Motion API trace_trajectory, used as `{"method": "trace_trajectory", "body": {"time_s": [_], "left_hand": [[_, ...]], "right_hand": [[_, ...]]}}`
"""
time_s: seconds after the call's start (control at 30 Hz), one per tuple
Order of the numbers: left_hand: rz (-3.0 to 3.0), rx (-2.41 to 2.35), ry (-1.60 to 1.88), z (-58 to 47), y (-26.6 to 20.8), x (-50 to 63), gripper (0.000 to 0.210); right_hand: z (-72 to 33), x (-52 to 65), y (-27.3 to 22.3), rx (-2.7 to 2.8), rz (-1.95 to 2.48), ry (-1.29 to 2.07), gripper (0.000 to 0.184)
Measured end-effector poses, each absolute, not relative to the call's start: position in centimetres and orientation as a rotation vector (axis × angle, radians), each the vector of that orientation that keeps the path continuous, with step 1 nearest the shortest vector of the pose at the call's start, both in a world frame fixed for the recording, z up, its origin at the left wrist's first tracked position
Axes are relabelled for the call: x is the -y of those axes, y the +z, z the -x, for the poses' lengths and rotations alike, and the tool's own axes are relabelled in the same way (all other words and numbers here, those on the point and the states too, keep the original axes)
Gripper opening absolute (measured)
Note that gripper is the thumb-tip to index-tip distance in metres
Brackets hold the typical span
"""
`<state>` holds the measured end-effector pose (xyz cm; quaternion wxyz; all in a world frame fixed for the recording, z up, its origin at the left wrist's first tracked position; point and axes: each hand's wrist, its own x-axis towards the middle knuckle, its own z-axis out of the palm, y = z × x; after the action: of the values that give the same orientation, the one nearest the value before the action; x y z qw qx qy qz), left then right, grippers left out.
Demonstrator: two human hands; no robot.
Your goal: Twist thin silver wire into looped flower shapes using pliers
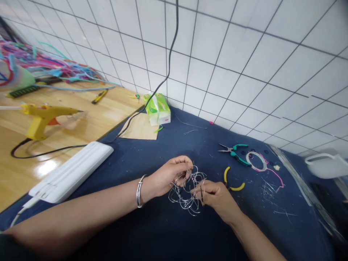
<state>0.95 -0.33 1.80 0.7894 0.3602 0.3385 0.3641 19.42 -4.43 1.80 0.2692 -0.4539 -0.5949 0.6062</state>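
Between my two hands is a looped silver wire ornament (187, 203), bent into several rounded petals with a few small pinkish beads. My left hand (171, 175), with a silver bangle on its wrist, pinches the wire at the upper left of the ring. On the right side, my right hand (214, 195) has its thumb and fingers closed on the wire. A small dark band shows at the right fingers. Pliers with yellow handles (233, 183) lie just beyond my right hand, their jaws hidden. Farther off are teal-handled needle-nose pliers (233, 150).
A coil of clear line (257, 161), pink cord and wire scraps (269, 190) lie at right. A white power strip (72, 172) and yellow glue gun (43, 117) are at left. The tissue pack (157, 108) stands near the tiled wall; a black cable (170, 61) hangs before it.
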Motion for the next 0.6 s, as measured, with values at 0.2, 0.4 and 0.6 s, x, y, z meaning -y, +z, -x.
{"method": "trace_trajectory", "body": {"time_s": [0.2, 0.4, 0.6], "left_hand": [[-0.760, -0.760, 0.782, -1.0, 0.9, 0.3, 0.010], [-0.891, -0.862, 0.839, -1.1, 0.6, 0.1, 0.011], [-1.005, -0.924, 0.918, -1.3, 0.6, 0.4, 0.013]], "right_hand": [[-19.0, 4.9, 1.7, 1.465, 1.211, 1.652, 0.020], [-18.8, 5.0, 1.9, 1.350, 1.222, 1.689, 0.022], [-17.9, 5.5, 0.9, 1.122, 1.192, 1.801, 0.025]]}}
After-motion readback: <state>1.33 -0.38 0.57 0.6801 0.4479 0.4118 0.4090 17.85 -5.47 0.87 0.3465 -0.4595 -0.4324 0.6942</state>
